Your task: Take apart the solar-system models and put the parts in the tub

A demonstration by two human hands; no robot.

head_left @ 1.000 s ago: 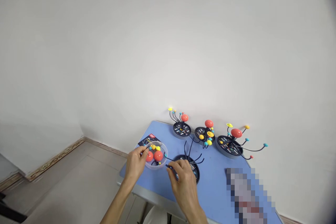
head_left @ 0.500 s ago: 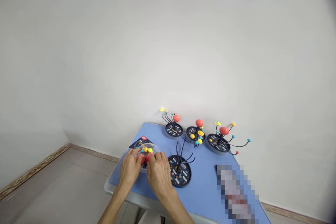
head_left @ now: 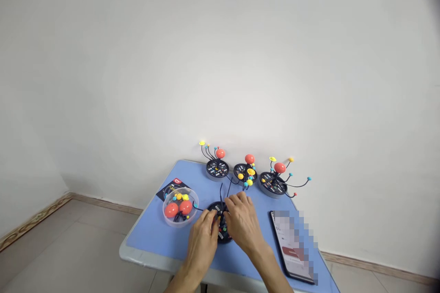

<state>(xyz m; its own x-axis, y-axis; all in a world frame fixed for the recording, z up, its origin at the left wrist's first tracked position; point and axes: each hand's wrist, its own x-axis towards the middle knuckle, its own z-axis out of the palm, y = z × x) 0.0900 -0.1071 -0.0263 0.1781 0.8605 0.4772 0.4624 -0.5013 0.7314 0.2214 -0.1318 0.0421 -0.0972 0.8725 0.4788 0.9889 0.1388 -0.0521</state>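
Note:
Both my hands are at a round black base with thin black wire arms rising from it. My left hand has its fingertips at the base's left side, and my right hand lies over its upper right. Whatever their fingers touch is hidden. A cyan-tipped wire reaches left toward a clear plastic bowl. In the bowl are two red balls and small yellow and cyan pieces.
Three assembled planet models on black bases stand along the far side of the blue table. A black card lies under the bowl's far edge. A smartphone with a blurred screen lies at the right.
Both hands have moved right from the bowl to the black base, leaving the bowl uncovered. The camera view has also shifted, so the table sits further left and lower.

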